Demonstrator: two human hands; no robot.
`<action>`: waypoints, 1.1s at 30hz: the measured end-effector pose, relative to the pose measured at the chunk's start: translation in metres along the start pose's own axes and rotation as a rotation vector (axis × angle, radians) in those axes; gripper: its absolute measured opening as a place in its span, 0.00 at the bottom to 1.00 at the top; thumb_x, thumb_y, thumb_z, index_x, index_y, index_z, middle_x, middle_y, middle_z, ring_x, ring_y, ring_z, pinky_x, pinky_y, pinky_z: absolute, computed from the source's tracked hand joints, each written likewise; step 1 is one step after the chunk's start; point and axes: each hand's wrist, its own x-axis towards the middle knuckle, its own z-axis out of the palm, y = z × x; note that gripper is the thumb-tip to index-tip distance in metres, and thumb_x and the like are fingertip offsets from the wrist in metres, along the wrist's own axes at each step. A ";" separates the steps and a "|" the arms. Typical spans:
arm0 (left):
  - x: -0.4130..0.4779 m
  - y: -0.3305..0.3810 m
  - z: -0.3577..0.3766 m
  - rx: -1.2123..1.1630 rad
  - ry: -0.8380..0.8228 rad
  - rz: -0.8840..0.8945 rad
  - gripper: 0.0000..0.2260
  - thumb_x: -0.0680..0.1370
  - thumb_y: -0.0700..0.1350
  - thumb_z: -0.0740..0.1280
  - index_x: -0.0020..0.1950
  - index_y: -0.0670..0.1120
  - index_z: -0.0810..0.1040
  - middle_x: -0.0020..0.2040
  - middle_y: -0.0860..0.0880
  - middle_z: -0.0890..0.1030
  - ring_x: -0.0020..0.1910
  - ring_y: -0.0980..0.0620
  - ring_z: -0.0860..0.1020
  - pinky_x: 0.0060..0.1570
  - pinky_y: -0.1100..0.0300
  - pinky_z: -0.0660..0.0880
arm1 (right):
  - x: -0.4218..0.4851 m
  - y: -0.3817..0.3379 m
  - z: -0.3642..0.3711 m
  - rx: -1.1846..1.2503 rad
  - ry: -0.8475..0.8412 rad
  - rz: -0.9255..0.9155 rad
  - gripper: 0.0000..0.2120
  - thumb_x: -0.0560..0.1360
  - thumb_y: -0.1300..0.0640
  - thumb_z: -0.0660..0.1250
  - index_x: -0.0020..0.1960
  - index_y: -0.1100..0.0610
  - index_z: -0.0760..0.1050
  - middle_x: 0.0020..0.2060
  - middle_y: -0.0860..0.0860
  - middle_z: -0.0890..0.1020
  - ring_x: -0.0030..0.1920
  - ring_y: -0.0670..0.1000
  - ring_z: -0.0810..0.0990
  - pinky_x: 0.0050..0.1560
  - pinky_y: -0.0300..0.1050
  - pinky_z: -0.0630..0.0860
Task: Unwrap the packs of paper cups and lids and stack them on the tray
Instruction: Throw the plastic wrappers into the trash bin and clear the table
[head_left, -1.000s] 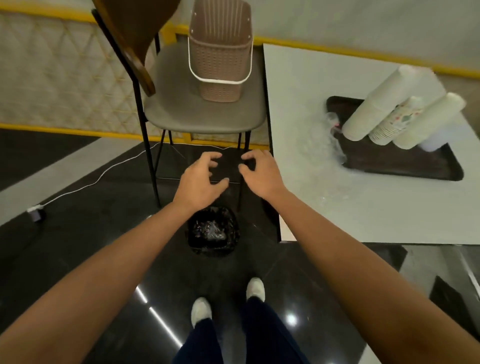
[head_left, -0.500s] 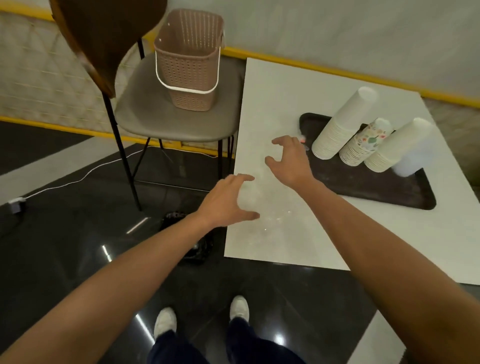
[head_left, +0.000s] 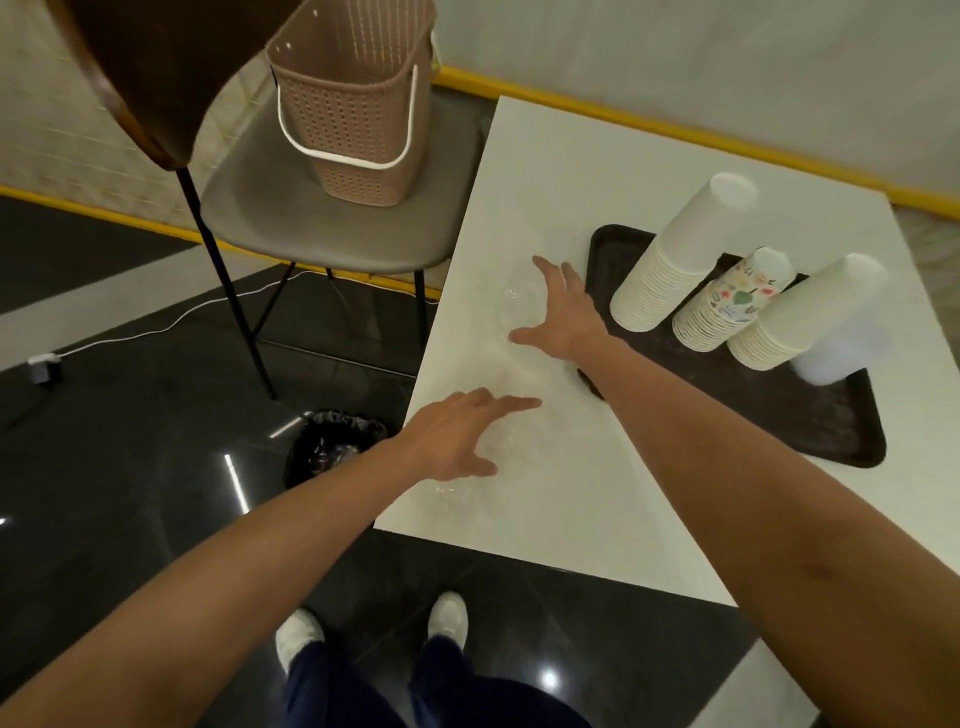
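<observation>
A dark tray (head_left: 810, 415) lies on the white table (head_left: 597, 171). On it stand two stacks of white paper cups (head_left: 675, 260) (head_left: 800, 317), a flower-printed stack (head_left: 732, 306) between them, and a translucent stack (head_left: 831, 358) at the right. A row of clear plastic lids (head_left: 519, 447) lies on the table left of the tray, faint against the white top. My left hand (head_left: 457, 436) is spread over its near end. My right hand (head_left: 563, 317) is spread over its far end, beside the tray's left edge. I cannot tell whether either hand touches the lids.
A chair (head_left: 322, 218) stands left of the table with a beige perforated basket (head_left: 353, 104) on its seat. A black-lined bin (head_left: 337, 447) sits on the dark floor by the table's near left corner. A white cable (head_left: 130, 338) runs across the floor.
Both hands have moved from above the floor bin to the right onto the table, and now spread over the clear lids. The view has swung toward the table.
</observation>
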 end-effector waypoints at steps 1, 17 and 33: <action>0.001 0.000 0.002 0.012 -0.007 -0.001 0.36 0.73 0.49 0.71 0.75 0.62 0.55 0.60 0.48 0.70 0.56 0.47 0.72 0.48 0.57 0.71 | 0.003 0.002 0.003 0.022 -0.026 -0.001 0.47 0.69 0.50 0.74 0.76 0.44 0.46 0.77 0.53 0.49 0.75 0.61 0.54 0.70 0.60 0.62; 0.009 -0.011 -0.005 -0.181 0.085 -0.136 0.09 0.74 0.39 0.67 0.54 0.44 0.77 0.52 0.48 0.74 0.51 0.50 0.74 0.43 0.65 0.64 | 0.000 0.014 0.018 -0.282 0.027 0.003 0.20 0.79 0.55 0.60 0.69 0.58 0.64 0.64 0.56 0.70 0.66 0.57 0.67 0.63 0.54 0.67; -0.027 -0.052 -0.038 -0.386 0.304 -0.189 0.06 0.75 0.39 0.67 0.45 0.47 0.72 0.48 0.49 0.75 0.46 0.51 0.74 0.42 0.62 0.69 | -0.015 -0.050 0.006 0.095 0.264 -0.171 0.14 0.80 0.57 0.59 0.64 0.61 0.68 0.62 0.55 0.71 0.59 0.53 0.73 0.54 0.38 0.67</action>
